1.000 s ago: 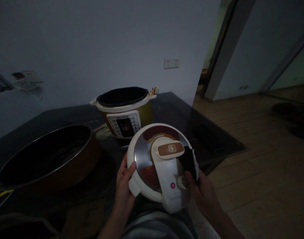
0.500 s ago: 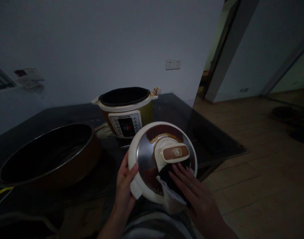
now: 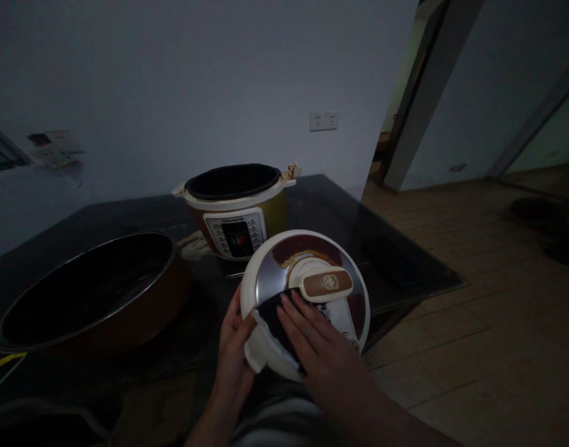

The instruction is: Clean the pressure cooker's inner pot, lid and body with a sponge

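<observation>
A round white and brown pressure-cooker lid [image 3: 312, 261] with a tan handle is tilted toward me over my lap. My left hand [image 3: 232, 354] grips its lower left rim, thumb on the top face. My right hand [image 3: 319, 347] lies flat on the lid's lower left part, fingers stretched out, pressing a dark cloth [image 3: 270, 316] against the shiny metal. The cooker body [image 3: 235, 211] stands open on the dark table behind the lid, its control panel facing me.
A large dark inner pot [image 3: 84, 288] sits on the dark glass table [image 3: 382, 248] at the left. The table's corner juts out at the right over a wooden floor. A wall with a socket is behind; a doorway opens at the right.
My right hand with the dark cloth slid across the lid from its right edge to the lower left. The lid turned slightly; my left hand kept its grip.
</observation>
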`<state>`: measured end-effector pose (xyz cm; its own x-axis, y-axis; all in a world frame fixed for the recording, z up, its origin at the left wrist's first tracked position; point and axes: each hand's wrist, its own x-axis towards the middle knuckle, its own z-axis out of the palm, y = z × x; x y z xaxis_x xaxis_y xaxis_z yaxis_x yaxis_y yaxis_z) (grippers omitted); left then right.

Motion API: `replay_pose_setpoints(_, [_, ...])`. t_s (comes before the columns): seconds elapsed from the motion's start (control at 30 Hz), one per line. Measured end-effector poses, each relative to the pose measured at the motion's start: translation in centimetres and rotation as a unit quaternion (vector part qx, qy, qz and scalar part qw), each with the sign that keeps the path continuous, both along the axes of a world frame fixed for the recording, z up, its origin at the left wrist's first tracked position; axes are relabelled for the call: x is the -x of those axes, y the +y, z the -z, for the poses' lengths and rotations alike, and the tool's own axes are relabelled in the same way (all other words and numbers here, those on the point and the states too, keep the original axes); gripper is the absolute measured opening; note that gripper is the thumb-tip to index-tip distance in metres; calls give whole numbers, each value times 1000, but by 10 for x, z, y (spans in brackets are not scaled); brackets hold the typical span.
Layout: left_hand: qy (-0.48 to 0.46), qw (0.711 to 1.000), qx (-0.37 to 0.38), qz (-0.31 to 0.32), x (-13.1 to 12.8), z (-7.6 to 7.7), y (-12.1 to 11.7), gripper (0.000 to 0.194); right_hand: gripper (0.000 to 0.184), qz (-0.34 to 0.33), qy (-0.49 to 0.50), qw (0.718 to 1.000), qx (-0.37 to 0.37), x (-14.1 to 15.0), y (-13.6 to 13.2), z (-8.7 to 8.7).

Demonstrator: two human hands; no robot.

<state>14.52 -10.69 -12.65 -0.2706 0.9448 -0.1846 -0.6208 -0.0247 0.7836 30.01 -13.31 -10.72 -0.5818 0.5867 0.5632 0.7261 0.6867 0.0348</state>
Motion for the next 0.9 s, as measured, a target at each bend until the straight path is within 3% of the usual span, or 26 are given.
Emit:
replay_pose_setpoints(0.2, [0,1000,5,-7,0,1,1,73,54,83,31,995,36,34,9,-4])
replay_pose_setpoints(0.37, [2,1000,-6,-2,-2,-4,-4,69,54,114,51,991,48,52,23,-16])
replay_pose_setpoints(0.47, [-7,1000,6,-19,-1,0,-6,70,51,118,52,991,45,52,22,-12])
replay_pose_setpoints(0.67, [-7,999,2,-31,0,7,-4,71,50,52,28,997,43,18,-1,3])
replay_pose_setpoints(0.9, [19,1000,-2,21,-2,-1,-4,77,60,-65,42,991,111,-38,-14,-2])
